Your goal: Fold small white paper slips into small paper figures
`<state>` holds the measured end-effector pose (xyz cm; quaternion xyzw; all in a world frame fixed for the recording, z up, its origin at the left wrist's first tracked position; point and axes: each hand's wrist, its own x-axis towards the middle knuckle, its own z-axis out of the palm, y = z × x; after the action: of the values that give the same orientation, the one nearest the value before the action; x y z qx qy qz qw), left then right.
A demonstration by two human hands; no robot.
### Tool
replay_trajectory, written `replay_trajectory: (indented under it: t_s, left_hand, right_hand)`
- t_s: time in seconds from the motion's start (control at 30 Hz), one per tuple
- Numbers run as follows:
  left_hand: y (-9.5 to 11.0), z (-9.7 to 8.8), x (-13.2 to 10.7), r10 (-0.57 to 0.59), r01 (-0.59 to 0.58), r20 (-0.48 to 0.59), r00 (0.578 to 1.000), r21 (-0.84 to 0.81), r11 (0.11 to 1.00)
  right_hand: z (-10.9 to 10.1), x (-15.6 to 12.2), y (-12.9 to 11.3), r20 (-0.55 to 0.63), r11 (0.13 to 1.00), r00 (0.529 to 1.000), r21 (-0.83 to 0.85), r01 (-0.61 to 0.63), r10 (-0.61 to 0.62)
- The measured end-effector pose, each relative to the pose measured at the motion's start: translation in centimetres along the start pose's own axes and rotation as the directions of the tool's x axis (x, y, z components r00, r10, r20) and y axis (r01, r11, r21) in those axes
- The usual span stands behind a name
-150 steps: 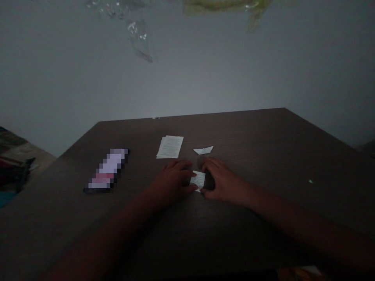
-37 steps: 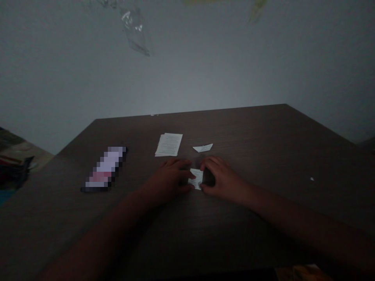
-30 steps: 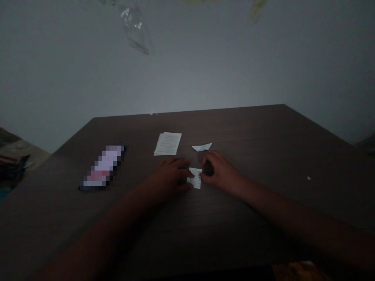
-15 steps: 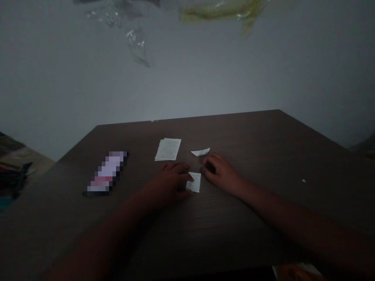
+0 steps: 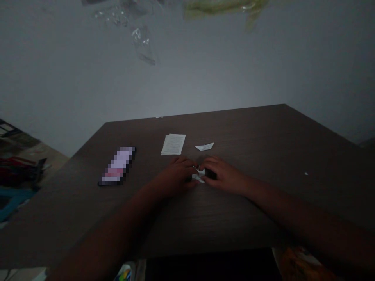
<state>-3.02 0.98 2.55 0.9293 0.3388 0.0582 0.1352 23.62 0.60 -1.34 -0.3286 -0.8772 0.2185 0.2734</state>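
Both hands pinching small paper on desk (image 5: 263, 132).
L hand (image 5: 178, 175) + R hand (image 5: 224, 175) grip folded paper piece (image 5: 200, 175) between them; paper stack (image 5: 173, 144), folded scrap (image 5: 204, 146) just beyond.

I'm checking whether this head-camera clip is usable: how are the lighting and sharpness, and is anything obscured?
Head view: dim and underexposed, with both hands and forearms nearly silhouetted; white paper between them stands out but its print is unreadable; a pixelated patch obscures one object; edges look soft, no glare.
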Motion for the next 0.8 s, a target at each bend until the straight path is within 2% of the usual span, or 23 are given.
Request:
replay_trajectory:
  t_s: [0.33,0.6,0.8]
  left_hand:
    - [0.2,-0.2,0.3,0.071,-0.072,0.013,0.997,0.11,0.991]
    - [-1.7,1.0,0.7,0.105,-0.105,-0.051,0.993,-0.007,0.994]
    - [-2.2,1.8,0.7,0.005,-0.03,-0.144,0.99,-0.171,0.985]
  right_hand:
    - [-0.3,0.5,0.8,0.033,1.0,0.999,0.017,-0.027,0.026]
    - [-0.5,0.4,0.7,0.05,0.997,0.996,-0.004,-0.076,0.076]
    - [-0.3,0.3,0.8,0.034,0.998,0.998,0.021,-0.055,0.055]
